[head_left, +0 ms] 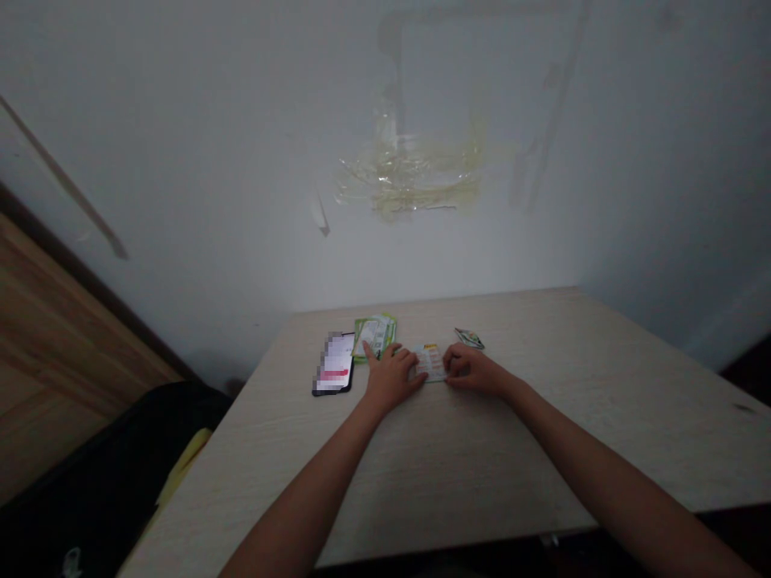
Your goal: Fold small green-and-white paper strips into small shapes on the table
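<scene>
On the pale counter [451, 466], 2 hands meet at 1 small printed card [430, 364], which lies flat between them. The left hand [393, 377] is spread palm-down, its thumb at the card's left side; the right hand [475, 372] has curled fingers at the right edge, though I cannot tell whether they pinch it. To handle it well, keep the left thumb light but steady and work the right fingertips along the edge without creasing it. Left of the hands lies 1 phone [336, 363], overlapped or touched by green packets [389, 323]; beyond the right hand, 1 small packet [470, 337].
</scene>
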{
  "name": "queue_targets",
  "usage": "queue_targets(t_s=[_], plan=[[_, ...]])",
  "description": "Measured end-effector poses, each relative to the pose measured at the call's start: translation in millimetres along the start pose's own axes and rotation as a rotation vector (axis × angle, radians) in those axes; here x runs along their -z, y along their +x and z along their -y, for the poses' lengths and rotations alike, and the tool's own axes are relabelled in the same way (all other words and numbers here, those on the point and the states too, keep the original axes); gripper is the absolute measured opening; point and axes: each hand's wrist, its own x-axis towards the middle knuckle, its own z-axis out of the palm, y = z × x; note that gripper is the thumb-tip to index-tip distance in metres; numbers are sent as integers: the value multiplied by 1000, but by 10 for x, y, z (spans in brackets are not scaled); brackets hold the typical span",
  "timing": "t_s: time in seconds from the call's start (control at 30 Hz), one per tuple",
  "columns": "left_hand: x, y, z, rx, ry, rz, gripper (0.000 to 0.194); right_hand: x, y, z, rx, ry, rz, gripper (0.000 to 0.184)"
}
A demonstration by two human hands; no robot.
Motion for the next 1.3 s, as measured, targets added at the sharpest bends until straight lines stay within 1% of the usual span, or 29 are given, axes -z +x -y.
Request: queue_targets(t_s=[0.13, 0.27, 0.37, 0.53, 0.63, 0.8, 1.07, 1.3], plan=[[5, -34, -4, 6, 12, -3, 30, 2, 8, 22, 9, -18, 9, 7], [-6, -41, -13, 8, -7, -13, 36, 2, 11, 37, 24, -19, 12, 10], [-8, -44, -21, 0, -5, 7, 38, -17, 12, 33, 2, -28, -24, 10], [-23, -50, -12, 5, -6, 16, 38, -76, 32, 14, -14, -169, -125, 14], [-45, -47, 0, 12, 9, 18, 39, -111, 56, -14, -10, -249, -161, 17], [-82, -38, 18, 6, 30, 6, 39, -169, 90, -81, -24, -315, -196, 18], [-89, -26, 28, 36, 34, 30, 39, -214, 150, -76, -101, -449, -194, 22], [-96, -20, 26, 41, 42, 21, 40, -255, 258, -72, -109, -560, -198, 24]])
